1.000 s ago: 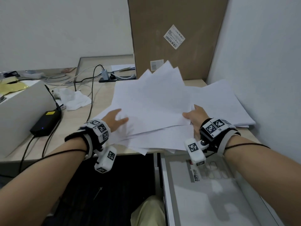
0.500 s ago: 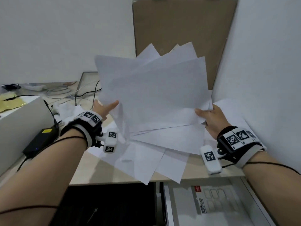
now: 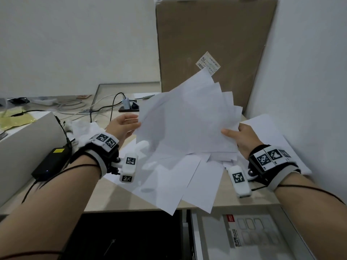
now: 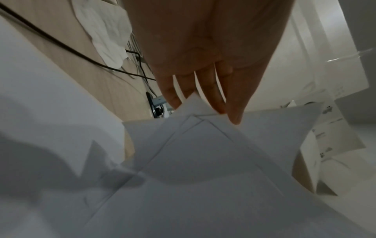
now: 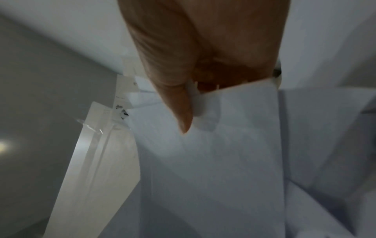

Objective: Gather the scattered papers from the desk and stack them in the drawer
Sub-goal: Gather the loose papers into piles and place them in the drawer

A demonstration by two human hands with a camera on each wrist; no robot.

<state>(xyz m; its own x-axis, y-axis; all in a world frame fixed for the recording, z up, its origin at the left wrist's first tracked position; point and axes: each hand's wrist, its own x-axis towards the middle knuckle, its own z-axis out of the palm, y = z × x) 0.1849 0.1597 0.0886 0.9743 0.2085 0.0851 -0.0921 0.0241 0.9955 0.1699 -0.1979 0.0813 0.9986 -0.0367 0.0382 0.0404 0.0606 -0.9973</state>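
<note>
The fanned papers hide the fingers of the right hand behind their right edge, and cover much of the desk. The near drawer runs off the bottom edge; the print on its contents is too small to read. Both wrist views are blurred.

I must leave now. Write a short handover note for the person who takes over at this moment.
Left hand: fingers straight, touching the left edge of the lifted sheets.
Right hand: thumb and fingers pinch their right edge.
The sheets are fanned, not squared, above the desk.
More loose papers lie on the desk.
The drawer stands open below.
Left: square the sheets, gather the rest, stack all in the drawer.
</note>
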